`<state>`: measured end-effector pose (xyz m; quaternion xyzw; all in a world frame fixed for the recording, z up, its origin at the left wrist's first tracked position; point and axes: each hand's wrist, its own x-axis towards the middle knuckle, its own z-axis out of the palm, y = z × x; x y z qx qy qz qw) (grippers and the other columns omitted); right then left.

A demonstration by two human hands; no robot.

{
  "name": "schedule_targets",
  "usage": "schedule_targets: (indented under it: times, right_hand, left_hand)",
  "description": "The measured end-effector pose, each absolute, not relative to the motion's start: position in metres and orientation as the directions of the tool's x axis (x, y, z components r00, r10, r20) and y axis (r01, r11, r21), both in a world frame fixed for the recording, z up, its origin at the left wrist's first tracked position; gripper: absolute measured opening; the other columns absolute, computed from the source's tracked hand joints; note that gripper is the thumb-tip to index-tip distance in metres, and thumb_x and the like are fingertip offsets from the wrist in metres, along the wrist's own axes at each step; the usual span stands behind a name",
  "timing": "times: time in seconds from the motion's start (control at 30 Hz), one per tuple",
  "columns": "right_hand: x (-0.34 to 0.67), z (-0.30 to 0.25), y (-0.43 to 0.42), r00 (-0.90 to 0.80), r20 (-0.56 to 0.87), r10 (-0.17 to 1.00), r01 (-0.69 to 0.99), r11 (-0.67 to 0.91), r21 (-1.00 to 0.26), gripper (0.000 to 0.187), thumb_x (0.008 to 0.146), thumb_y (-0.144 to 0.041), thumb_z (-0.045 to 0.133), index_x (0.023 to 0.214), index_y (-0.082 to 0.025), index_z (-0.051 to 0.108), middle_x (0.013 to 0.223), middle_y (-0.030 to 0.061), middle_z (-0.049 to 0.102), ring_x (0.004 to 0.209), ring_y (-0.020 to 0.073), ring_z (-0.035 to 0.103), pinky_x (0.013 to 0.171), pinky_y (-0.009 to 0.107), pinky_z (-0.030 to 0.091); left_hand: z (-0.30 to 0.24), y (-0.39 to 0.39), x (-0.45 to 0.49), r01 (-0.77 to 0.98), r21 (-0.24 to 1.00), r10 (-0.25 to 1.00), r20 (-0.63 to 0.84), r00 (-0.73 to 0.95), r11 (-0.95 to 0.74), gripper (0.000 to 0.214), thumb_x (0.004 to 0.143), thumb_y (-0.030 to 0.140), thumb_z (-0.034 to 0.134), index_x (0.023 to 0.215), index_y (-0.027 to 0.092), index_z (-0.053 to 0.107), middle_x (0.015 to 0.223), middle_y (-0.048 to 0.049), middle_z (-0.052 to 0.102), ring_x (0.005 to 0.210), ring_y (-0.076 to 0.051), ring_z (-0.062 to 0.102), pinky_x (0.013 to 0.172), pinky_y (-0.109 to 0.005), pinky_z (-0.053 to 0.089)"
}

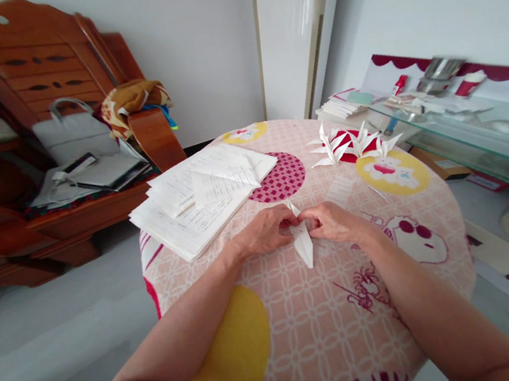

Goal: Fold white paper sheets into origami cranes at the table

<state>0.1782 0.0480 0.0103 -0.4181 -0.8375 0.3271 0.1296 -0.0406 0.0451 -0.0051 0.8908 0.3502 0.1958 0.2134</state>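
A small white piece of folded paper (302,241) lies on the round table with its pink patterned cloth (315,329), one point toward me and one point up. My left hand (265,230) pinches its left side with the fingers closed on it. On the other side my right hand (331,221) grips the same paper with curled fingers. The two hands nearly touch over the fold.
A stack of printed paper sheets (197,196) lies on the table's far left. Several finished white paper cranes (348,144) stand at the far right. A glass shelf (466,125) with clutter is to the right, a wooden bench (36,154) with a bag to the left.
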Motion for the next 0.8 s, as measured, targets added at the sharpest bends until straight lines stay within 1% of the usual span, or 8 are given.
schedule_targets:
  times: [0.13, 0.3, 0.37, 0.5, 0.57, 0.6, 0.67, 0.8]
  right_hand:
    - [0.18, 0.01, 0.048, -0.623, -0.08, 0.778, 0.616, 0.424, -0.664, 0.031, 0.075, -0.007, 0.065, 0.103, -0.016, 0.075, 0.064, -0.0036, 0.059, 0.059, 0.0117, 0.053, 0.058, 0.024, 0.036]
    - [0.182, 0.01, 0.049, -0.623, -0.08, 0.778, 0.63, 0.439, -0.641, 0.026, 0.078, -0.012, 0.066, 0.102, -0.017, 0.076, 0.064, -0.0031, 0.062, 0.059, 0.0117, 0.054, 0.059, 0.024, 0.036]
    - [0.18, 0.011, 0.045, -0.629, -0.053, 0.775, 0.648, 0.485, -0.588, 0.022, 0.08, -0.012, 0.064, 0.098, -0.018, 0.076, 0.065, -0.0021, 0.064, 0.059, 0.012, 0.055, 0.06, 0.024, 0.035]
    - [0.175, 0.012, 0.036, -0.656, 0.014, 0.754, 0.694, 0.611, -0.38, 0.016, 0.082, -0.01, 0.06, 0.08, -0.017, 0.075, 0.071, 0.0037, 0.069, 0.064, 0.0145, 0.056, 0.062, 0.027, 0.032]
    - [0.174, 0.01, 0.034, -0.663, 0.042, 0.748, 0.694, 0.635, -0.34, 0.017, 0.083, -0.01, 0.06, 0.076, -0.017, 0.074, 0.074, 0.0056, 0.071, 0.067, 0.0153, 0.057, 0.063, 0.028, 0.032]
    - [0.174, 0.009, 0.035, -0.659, 0.055, 0.751, 0.688, 0.63, -0.361, 0.017, 0.084, -0.011, 0.06, 0.076, -0.017, 0.074, 0.074, 0.0053, 0.07, 0.067, 0.015, 0.056, 0.063, 0.027, 0.031]
    - [0.176, 0.004, 0.038, -0.632, 0.069, 0.772, 0.668, 0.588, -0.456, 0.019, 0.085, -0.013, 0.059, 0.072, -0.016, 0.073, 0.068, 0.0026, 0.067, 0.063, 0.0133, 0.054, 0.061, 0.027, 0.031]
    - [0.181, -0.006, 0.047, -0.563, 0.057, 0.825, 0.618, 0.465, -0.634, 0.024, 0.085, -0.02, 0.06, 0.062, -0.016, 0.066, 0.054, -0.0033, 0.053, 0.055, 0.01, 0.045, 0.056, 0.025, 0.027]
  left_hand:
    - [0.0, 0.042, -0.041, 0.538, 0.496, 0.689, 0.187, 0.7, -0.681, 0.026, 0.075, 0.013, 0.064, 0.1, 0.017, 0.069, 0.097, -0.0041, 0.069, 0.084, -0.017, 0.062, 0.075, -0.027, 0.046]
    - [0.002, 0.043, -0.042, 0.513, 0.518, 0.674, 0.183, 0.715, -0.685, 0.024, 0.078, 0.012, 0.061, 0.1, 0.016, 0.07, 0.095, -0.0047, 0.069, 0.084, -0.016, 0.062, 0.075, -0.025, 0.046]
    - [0.001, 0.044, -0.043, 0.513, 0.524, 0.676, 0.178, 0.715, -0.68, 0.025, 0.077, 0.01, 0.058, 0.098, 0.016, 0.07, 0.096, -0.0048, 0.069, 0.085, -0.016, 0.062, 0.075, -0.025, 0.045]
    - [0.003, 0.044, -0.045, 0.504, 0.536, 0.672, 0.171, 0.721, -0.677, 0.029, 0.076, 0.006, 0.055, 0.098, 0.016, 0.07, 0.097, -0.0049, 0.069, 0.085, -0.016, 0.061, 0.077, -0.026, 0.045]
    - [0.005, 0.043, -0.045, 0.498, 0.544, 0.668, 0.167, 0.725, -0.676, 0.029, 0.076, 0.006, 0.055, 0.098, 0.016, 0.07, 0.096, -0.0048, 0.068, 0.086, -0.016, 0.061, 0.077, -0.026, 0.046]
    - [0.006, 0.043, -0.045, 0.498, 0.545, 0.668, 0.163, 0.726, -0.675, 0.029, 0.076, 0.006, 0.056, 0.098, 0.016, 0.07, 0.096, -0.0047, 0.068, 0.086, -0.016, 0.061, 0.077, -0.026, 0.046]
    - [0.008, 0.042, -0.045, 0.502, 0.546, 0.67, 0.155, 0.726, -0.671, 0.027, 0.075, 0.009, 0.058, 0.098, 0.016, 0.07, 0.097, -0.0047, 0.068, 0.085, -0.016, 0.061, 0.076, -0.026, 0.045]
    - [0.003, 0.042, -0.042, 0.524, 0.55, 0.7, 0.165, 0.695, -0.65, 0.015, 0.079, 0.018, 0.064, 0.093, 0.015, 0.07, 0.093, -0.0045, 0.067, 0.082, -0.015, 0.06, 0.072, -0.025, 0.044]
